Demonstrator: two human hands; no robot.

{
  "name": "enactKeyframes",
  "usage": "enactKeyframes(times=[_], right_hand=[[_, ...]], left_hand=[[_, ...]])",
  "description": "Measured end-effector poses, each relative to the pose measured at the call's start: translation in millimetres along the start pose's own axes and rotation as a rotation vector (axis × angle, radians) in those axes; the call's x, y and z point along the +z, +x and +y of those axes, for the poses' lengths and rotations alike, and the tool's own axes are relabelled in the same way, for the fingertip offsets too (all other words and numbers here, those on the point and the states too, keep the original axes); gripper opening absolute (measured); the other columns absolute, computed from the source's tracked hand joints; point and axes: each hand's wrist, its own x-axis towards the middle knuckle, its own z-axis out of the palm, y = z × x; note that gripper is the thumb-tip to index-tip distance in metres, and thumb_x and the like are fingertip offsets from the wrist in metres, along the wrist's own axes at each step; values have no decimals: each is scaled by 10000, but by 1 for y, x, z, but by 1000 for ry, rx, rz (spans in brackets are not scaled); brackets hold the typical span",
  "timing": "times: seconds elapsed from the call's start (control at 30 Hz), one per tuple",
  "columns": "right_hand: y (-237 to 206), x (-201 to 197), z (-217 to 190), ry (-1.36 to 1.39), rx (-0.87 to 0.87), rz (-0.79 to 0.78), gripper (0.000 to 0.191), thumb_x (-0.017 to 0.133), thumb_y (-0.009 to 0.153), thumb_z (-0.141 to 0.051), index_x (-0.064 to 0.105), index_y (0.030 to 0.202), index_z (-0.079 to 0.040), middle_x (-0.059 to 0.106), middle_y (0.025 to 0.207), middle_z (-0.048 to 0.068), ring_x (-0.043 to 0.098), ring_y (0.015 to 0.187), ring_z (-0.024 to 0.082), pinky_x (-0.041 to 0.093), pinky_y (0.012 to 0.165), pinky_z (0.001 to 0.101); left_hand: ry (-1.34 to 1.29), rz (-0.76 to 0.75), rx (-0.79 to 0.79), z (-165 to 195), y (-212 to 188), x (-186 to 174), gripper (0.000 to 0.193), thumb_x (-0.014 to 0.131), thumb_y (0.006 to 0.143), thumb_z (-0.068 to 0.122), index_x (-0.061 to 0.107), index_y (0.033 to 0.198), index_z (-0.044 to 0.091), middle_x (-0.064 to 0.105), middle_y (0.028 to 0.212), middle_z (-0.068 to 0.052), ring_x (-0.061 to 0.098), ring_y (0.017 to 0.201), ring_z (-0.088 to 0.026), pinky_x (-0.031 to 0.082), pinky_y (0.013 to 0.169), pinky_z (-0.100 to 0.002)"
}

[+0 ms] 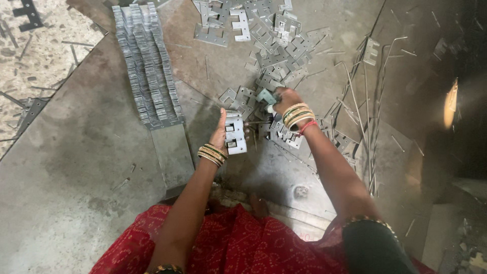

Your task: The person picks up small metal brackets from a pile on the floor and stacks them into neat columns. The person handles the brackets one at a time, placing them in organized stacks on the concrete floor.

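Both hands are seen at work over a grey metal sheet (76,167) laid on the floor. Farthest left, bare speckled floor (35,56) is shown with a few stray offcuts. Next to it, long rows of stacked stamped brackets (149,71) are laid side by side on the sheet, running away from the person. Just right of these rows, a small stack of E-shaped steel stampings (235,133) is gripped upright in the left hand (221,133), the fingers closed round its edges. Further right, the right hand (285,100) is closed on a loose stamping (266,96) at the near edge of a scattered heap of the same parts (269,45), which is spread toward the top of the view. Beyond that, thin bent metal strips (370,101) are strewn across the sheet, and the far right is lost in shadow.

The step in hand is judged to be the gathering of loose pieces into an aligned stack. For the next move, the picked piece would need to be turned to match the stack's orientation and seated flush against it, while the stack is kept squared in the left grip
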Motion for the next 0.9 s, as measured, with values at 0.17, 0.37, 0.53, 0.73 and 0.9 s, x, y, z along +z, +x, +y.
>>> enactKeyframes(times=[0.17,0.37,0.53,0.73,0.9], right_hand=[[-53,-16,-13,-136,-600,170,370,808,818,-119,619,1134,-89,709,1061,198,732,992,362,597,776,436],[-68,-26,47,-199,298,-36,723,834,904,-483,482,1330,-17,710,994,260,709,936,431,572,779,523],[-73,6,92,16,431,41,890,918,670,-377,483,1332,28,729,1017,256,732,989,406,590,882,461],[-85,13,95,-84,355,155,830,983,594,-328,558,1210,31,666,1066,318,676,975,476,561,834,499],[-87,2,97,-41,309,92,777,952,637,-334,575,1212,29,714,992,313,708,984,460,577,874,490]], left_hand=[[11,-24,-67,1,2,-3,790,417,876,818,691,1091,109,733,872,-69,728,740,-213,640,703,-399],[-86,-96,-65,-2,6,-4,798,423,957,829,711,1082,96,739,880,-45,696,714,-177,597,658,-342],[74,-21,-51,-4,2,11,868,382,882,847,712,1066,66,758,885,-83,724,736,-204,614,679,-368],[31,-99,-79,-8,3,25,901,369,884,848,697,1119,41,756,937,-120,739,783,-248,631,756,-417],[68,156,61,-13,3,20,796,423,911,768,698,1254,105,791,1140,-51,765,942,-197,620,888,-383]])
